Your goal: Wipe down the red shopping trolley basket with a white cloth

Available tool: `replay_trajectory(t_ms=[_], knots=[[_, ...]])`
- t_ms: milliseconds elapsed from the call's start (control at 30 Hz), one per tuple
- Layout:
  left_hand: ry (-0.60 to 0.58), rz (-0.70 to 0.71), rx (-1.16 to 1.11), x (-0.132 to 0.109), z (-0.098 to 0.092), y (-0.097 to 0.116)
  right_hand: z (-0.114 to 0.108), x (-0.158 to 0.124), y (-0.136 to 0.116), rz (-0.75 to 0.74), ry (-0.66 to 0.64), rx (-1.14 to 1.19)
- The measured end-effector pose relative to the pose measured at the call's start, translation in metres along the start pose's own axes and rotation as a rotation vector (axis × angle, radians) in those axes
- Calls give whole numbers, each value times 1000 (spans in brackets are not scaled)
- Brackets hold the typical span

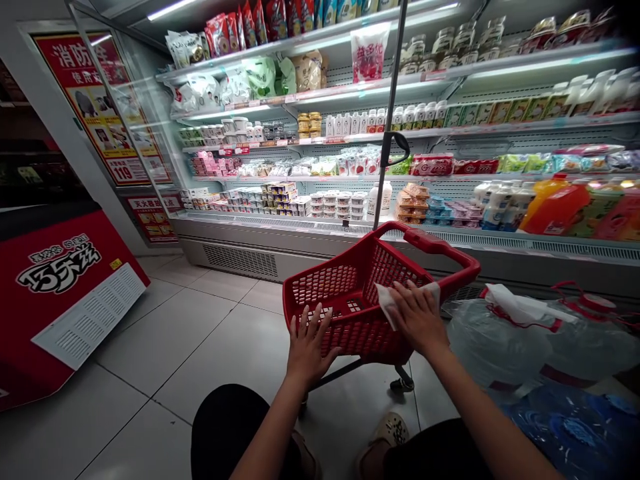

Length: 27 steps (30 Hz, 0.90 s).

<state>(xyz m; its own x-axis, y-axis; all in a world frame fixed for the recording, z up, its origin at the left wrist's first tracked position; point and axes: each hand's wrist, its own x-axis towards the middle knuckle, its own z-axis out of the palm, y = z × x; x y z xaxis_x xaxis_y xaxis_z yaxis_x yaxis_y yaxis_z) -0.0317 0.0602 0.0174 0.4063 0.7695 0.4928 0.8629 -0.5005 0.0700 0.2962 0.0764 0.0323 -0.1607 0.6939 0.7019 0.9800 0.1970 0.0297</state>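
A red plastic shopping cart (367, 330) stands in front of me with nothing in its basket. My left hand (307, 347) is open, its fingers spread against the cart's near side close to the left corner. At the rim's right part, my right hand (419, 319) holds a white wipe (384, 301) pressed on the plastic. Its fingers lie nearly flat across the wipe, and part of the wipe sticks out on both sides. The cart's handle (443, 248) rises at the far right, beyond my right hand.
Behind the cart runs a lit refrigerated display case (300, 248) with dairy and drinks on its shelves. Large clear water jugs (500, 340) and a blue jug (575, 427) stand at my right. A red freezer (65, 313) stands on the left, across the tiled floor (195, 340).
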Motion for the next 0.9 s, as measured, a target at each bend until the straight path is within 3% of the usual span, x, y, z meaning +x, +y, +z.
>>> replay_trajectory(t_ms=[100,200,333,433,500,567,733,800,900], knots=[[10,-9,-9,1,4,4,0,3,1,69,49,-5],[18,-16,-7,0,6,9,12,1,-45,35,47,36],[17,-13,15,-2,7,10,26,0,-122,-117,-60,109],[5,1,36,-4,5,3,27,4,-141,-190,-84,130],[-6,10,46,-5,2,-3,23,5,-127,-232,-96,124],[-9,13,46,-4,0,-8,18,6,-95,-232,-87,93],[-4,19,22,-1,1,-12,-1,5,-7,-58,-11,0],[-1,19,15,0,3,-11,-5,4,5,-10,-3,-26],[7,12,11,1,5,-7,0,2,-9,9,-2,-35]])
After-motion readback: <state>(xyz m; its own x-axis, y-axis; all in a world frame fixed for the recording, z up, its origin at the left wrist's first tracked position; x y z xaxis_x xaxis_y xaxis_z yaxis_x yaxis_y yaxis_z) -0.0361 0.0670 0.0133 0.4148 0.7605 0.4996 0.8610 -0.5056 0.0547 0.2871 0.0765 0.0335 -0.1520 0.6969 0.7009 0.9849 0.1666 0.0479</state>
